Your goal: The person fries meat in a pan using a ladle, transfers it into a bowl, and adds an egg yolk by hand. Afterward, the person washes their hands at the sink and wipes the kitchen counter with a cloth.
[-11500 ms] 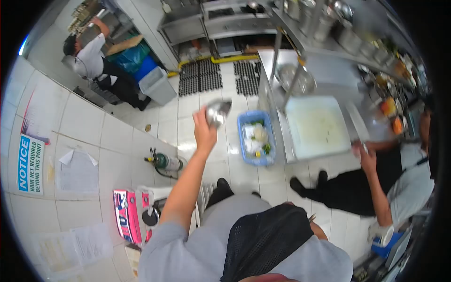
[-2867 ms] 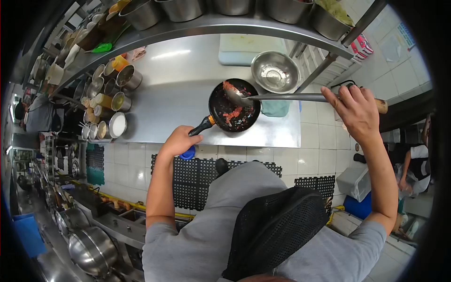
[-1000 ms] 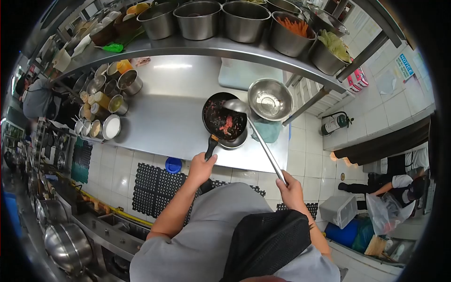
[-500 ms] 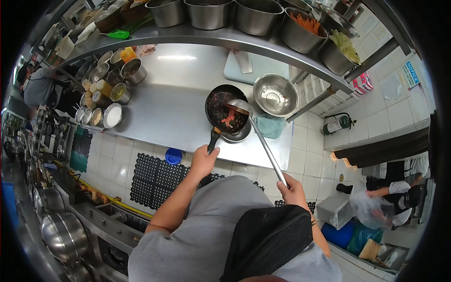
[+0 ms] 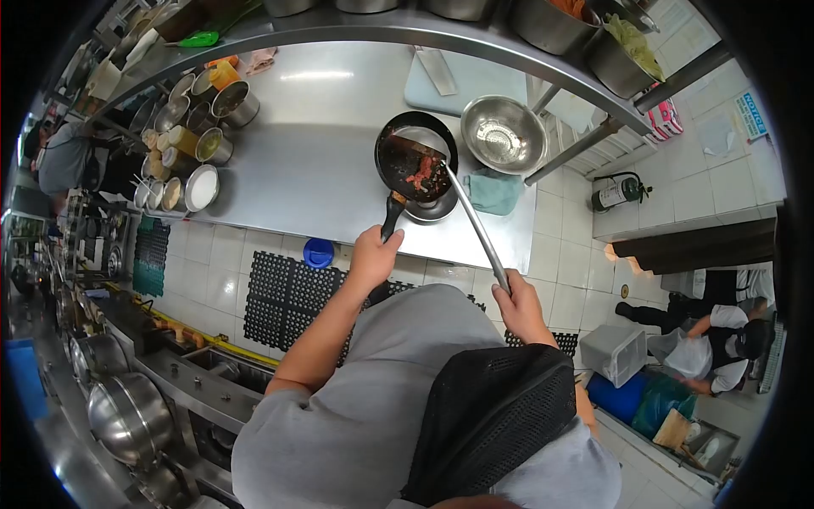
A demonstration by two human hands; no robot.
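Note:
My left hand [image 5: 373,256] is closed around the black handle of a dark frying pan [image 5: 392,176], which is held above the steel counter and tilted. Reddish cooked pieces [image 5: 423,172] lie in the pan. In my right hand [image 5: 520,307] is the long metal handle of a ladle [image 5: 477,219], its head inside the pan against the food. Partly hidden below the pan is a small metal bowl [image 5: 433,209]. To the right stand a large shiny steel bowl [image 5: 504,136] and a folded green cloth [image 5: 494,192].
A cleaver [image 5: 437,72] rests on a pale cutting board [image 5: 483,82] at the back. Sauce containers and metal pots [image 5: 235,103] crowd the counter's left end. An overhead shelf [image 5: 356,32] carries steel pots. At right, another person [image 5: 721,339] handles a plastic bag.
The ladle's head has turned within the pan, showing less of its rounded metal back. My view has tilted, so the counter sits higher in view. The person at right has shifted the plastic bag.

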